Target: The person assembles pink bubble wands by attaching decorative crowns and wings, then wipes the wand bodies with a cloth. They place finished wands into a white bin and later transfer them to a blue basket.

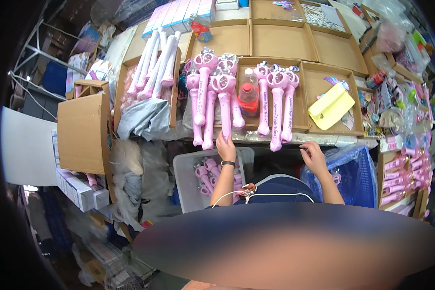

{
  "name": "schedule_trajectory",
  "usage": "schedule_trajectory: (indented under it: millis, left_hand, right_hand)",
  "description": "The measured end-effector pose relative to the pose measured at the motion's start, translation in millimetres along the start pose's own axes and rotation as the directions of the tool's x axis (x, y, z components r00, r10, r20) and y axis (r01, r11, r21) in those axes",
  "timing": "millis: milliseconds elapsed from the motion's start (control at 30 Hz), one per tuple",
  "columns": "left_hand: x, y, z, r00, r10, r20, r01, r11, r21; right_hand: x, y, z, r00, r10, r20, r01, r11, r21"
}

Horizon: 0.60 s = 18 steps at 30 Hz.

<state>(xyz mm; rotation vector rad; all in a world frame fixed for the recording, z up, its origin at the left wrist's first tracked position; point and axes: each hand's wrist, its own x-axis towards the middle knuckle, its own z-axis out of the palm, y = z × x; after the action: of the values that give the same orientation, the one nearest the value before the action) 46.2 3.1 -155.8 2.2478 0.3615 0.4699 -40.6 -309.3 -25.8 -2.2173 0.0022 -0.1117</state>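
My left hand [225, 148] is closed round the lower end of a pink toy wand [224, 105]. This wand lies in a left-hand bunch of several pink wands [196, 104], whose silvery heads rest in a cardboard tray and whose handles point toward me. My right hand [314, 157] hovers at the table's front edge, with loosely bent fingers apart and nothing visible in them. Just beyond it lies a second bunch of pink wands [276, 113] with dark lettering on the handles. Between the bunches stands a red-capped bottle [249, 99] of red liquid.
White sticks [152, 65] fill a box at the left, beside a grey cloth [147, 118]. A yellow pouch [331, 107] lies in the right tray. Below the table are a grey bin [181, 169] holding pink wands and a blue crate [365, 179]. More wands [408, 174] are stacked far right.
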Motion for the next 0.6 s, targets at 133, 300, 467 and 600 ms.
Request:
schedule_trajectory:
  millis: [133, 300, 467, 600]
  left_hand:
    - [-10.9, 14.2, -12.2, 0.994, 0.036, -0.100, -0.042, 0.997, -0.064]
    - [-12.3, 60.6, -34.1, 0.936, 0.292, -0.196, -0.315, 0.944, -0.101]
    - [-35.0, 128.6, -0.5, 0.920, 0.320, 0.225, -0.111, 0.764, -0.635]
    - [-58.0, 172.2, 60.1, 0.756, 0.254, 0.603, 0.297, 0.688, -0.662]
  right_hand:
    - [-35.2, 11.2, -12.6, 0.998, -0.002, -0.061, 0.002, 1.000, -0.002]
    - [-83.0, 26.5, -21.1, 0.996, 0.079, -0.043, -0.078, 0.997, 0.013]
    - [-122.8, 34.3, -18.2, 0.999, 0.040, -0.033, -0.040, 0.999, 0.001]
    - [-149.0, 35.8, -11.4, 0.998, 0.032, -0.045, -0.033, 0.999, -0.008]
